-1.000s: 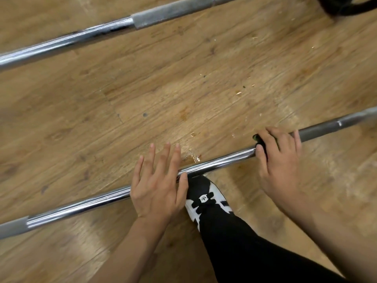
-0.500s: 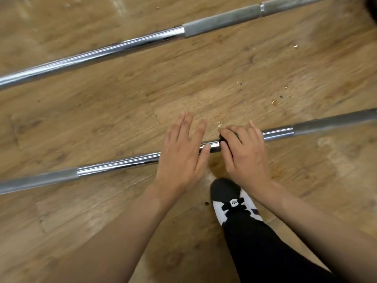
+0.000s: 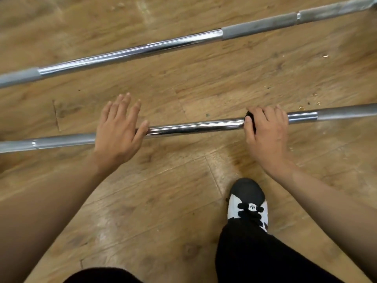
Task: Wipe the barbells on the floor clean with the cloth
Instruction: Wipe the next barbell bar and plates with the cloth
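Note:
Two chrome barbells lie on the wooden floor. The near barbell (image 3: 193, 127) runs left to right in front of me. My left hand (image 3: 118, 129) lies flat on its left part, fingers straight and spread. My right hand (image 3: 267, 131) wraps over the bar further right and grips a dark cloth (image 3: 250, 117) against it; only a small dark edge of the cloth shows by my thumb. The far barbell (image 3: 142, 49) lies higher in view, slanting up to the right, untouched.
My black and white shoe (image 3: 247, 201) and black trouser leg stand just behind the near barbell, below my right hand. Small crumbs of debris (image 3: 302, 107) are scattered on the floor at the right. Bare wooden floor (image 3: 183, 84) lies between the two bars.
My right hand with the cloth has slid right along the near barbell, away from my left hand. The two hands were side by side before; a stretch of bare chrome now separates them.

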Tool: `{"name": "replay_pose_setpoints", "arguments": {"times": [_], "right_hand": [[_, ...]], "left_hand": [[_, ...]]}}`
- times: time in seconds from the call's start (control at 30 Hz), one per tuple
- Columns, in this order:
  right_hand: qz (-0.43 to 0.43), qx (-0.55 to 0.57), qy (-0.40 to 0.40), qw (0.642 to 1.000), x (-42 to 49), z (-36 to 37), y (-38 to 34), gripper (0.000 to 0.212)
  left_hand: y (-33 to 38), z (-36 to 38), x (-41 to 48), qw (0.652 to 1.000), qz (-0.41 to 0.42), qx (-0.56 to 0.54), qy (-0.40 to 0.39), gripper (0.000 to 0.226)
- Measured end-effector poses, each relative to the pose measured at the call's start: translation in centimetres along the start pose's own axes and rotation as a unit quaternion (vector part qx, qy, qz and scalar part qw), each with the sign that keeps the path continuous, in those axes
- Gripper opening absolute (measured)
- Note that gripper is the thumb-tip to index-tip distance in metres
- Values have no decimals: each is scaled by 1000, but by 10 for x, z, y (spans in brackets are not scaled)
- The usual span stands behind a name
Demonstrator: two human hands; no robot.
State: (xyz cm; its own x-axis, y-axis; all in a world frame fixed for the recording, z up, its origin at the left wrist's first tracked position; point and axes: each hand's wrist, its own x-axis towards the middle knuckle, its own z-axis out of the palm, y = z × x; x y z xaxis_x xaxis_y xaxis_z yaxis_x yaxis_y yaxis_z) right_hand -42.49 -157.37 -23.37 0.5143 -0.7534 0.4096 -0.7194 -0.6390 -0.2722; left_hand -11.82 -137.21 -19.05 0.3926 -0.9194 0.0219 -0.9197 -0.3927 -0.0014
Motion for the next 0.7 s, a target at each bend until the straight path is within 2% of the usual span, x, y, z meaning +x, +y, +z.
{"name": "replay_pose_setpoints", "arguments": {"times": [0.07,0.27,0.43,0.5,0.57,0.7], "right_hand": [[6,2,-4,1000,2,1,0,28],[65,22,16,998,-4,9,-29,29],[-54,72,-40,995,-5,33,-125,33],[-107,72,-67,989,-3,38,-142,34],[-130,67,-61,987,1,31,-119,36],[-15,5,-23,1000,-2,9,-29,42]], "left_hand": [[-9,5,-5,1000,-29,-1,-4,72],[-8,16,-3,999,-27,14,27,71],[-8,19,-3,998,-37,29,42,74],[-9,21,-1,998,-41,30,50,74],[-10,22,-1,997,-34,29,56,74],[-12,27,-2,996,-42,30,67,74]]}}
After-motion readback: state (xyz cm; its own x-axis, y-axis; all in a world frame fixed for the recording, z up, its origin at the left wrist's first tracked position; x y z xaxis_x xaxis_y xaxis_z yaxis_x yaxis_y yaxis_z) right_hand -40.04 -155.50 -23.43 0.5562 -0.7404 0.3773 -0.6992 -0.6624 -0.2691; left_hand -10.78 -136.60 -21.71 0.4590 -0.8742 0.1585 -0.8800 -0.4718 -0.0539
